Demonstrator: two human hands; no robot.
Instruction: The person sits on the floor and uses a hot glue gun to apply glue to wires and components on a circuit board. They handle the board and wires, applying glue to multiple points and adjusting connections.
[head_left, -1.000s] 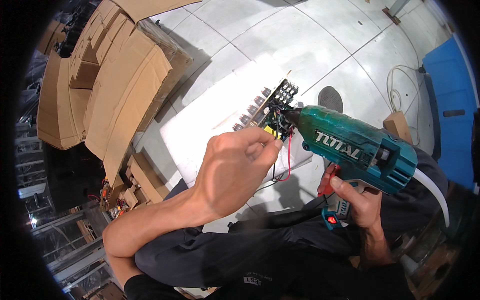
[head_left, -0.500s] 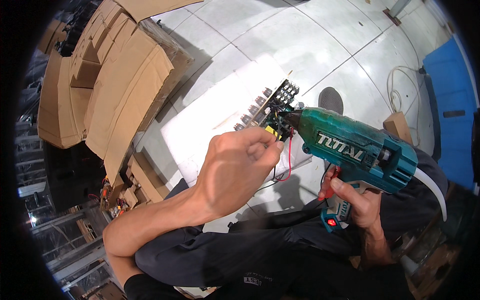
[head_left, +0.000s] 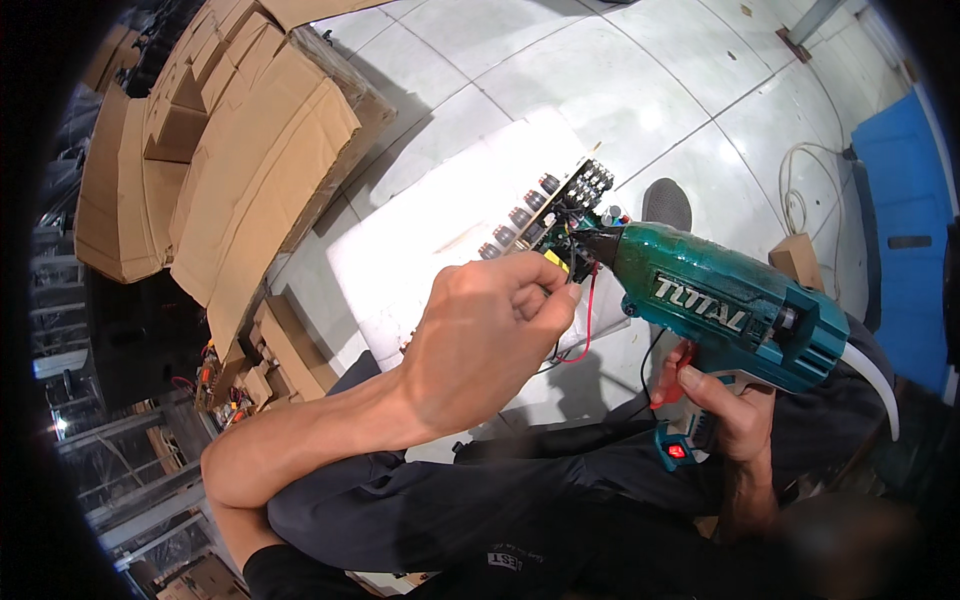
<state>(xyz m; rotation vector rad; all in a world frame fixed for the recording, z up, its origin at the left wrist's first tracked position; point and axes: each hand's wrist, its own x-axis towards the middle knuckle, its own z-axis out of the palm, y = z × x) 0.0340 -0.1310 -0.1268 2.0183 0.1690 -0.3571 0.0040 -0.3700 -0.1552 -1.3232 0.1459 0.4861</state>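
My right hand (head_left: 735, 415) is wrapped round the grip of a teal hot glue gun (head_left: 715, 300), fingers at its red trigger. A white glue stick (head_left: 875, 385) curves out of the gun's back, and a red light glows at the base of its grip. The dark nozzle points left, right at a circuit board (head_left: 545, 212) with several black knobs and a bank of connectors. My left hand (head_left: 500, 330) is closed in a pinch beside the nozzle, on what looks like a thin dark wire at the board. The fingers partly hide it. A red wire (head_left: 590, 320) loops down from the board.
White foam (head_left: 380, 240) lies under the board on the tiled floor (head_left: 640, 90). An open cardboard box (head_left: 260, 170) stands at the left. To the right are a small cardboard block (head_left: 797, 262), a coiled pale cable (head_left: 790, 195) and a blue panel (head_left: 905, 210).
The board, glue gun and left hand appear slightly farther right in view, along with the surroundings. The nozzle stays at the board, and both hands keep their grips.
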